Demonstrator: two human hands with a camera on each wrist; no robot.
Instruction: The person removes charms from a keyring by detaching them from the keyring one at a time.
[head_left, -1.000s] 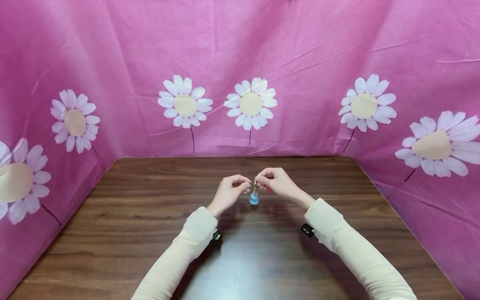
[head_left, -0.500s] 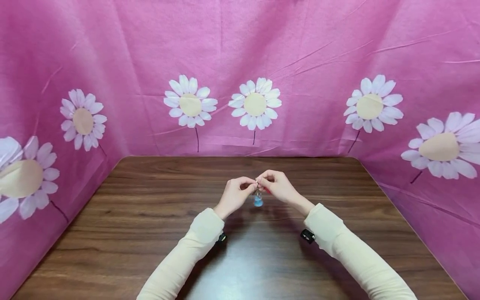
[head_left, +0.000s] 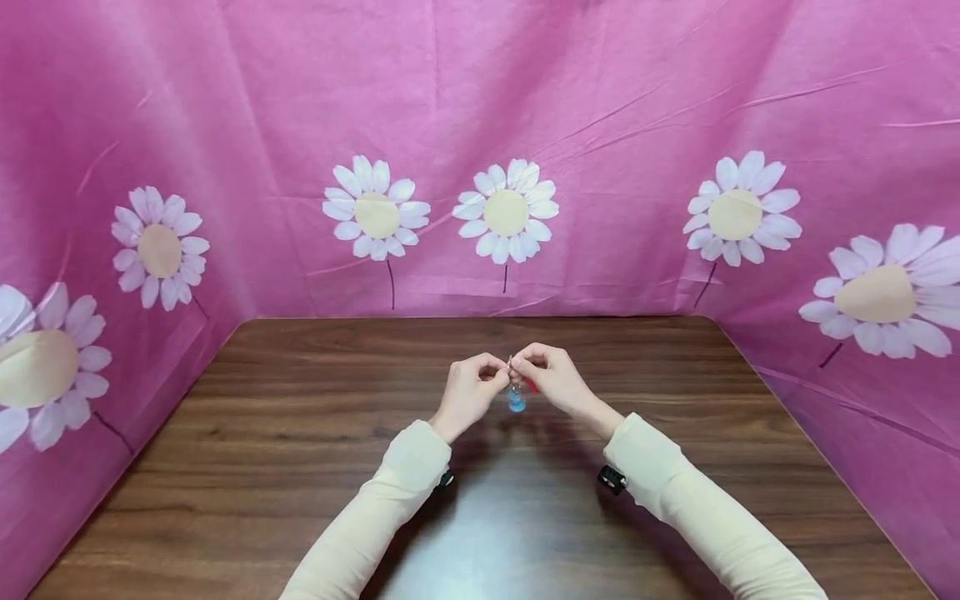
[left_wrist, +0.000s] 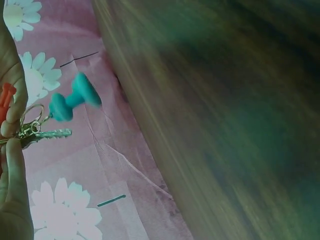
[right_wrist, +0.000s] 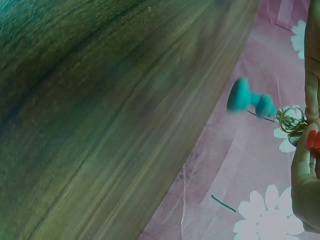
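Observation:
Both hands meet above the table, fingertips almost touching, with a keychain between them. My left hand (head_left: 465, 396) pinches its metal part from the left. From the right, my right hand (head_left: 557, 382) pinches its top. A blue charm (head_left: 516, 402), shaped like a push pin, hangs below the fingers. In the left wrist view a toothed key (left_wrist: 56, 133) and a gold ring (left_wrist: 32, 117) stick out by the fingertips. A small red piece (left_wrist: 6, 97) shows at the right hand's fingers. The fingers hide the spot where the metal parts join.
A brown wood-grain table (head_left: 225, 467) lies under the hands. Pink cloth (head_left: 615, 100) printed with white daisies stands along its back and both sides. A black wrist camera (head_left: 611, 479) sits below the right cuff.
The left hand has moved right, closing the gap to the right hand. The keychain, held between the hands from the start, hangs slightly lower in view.

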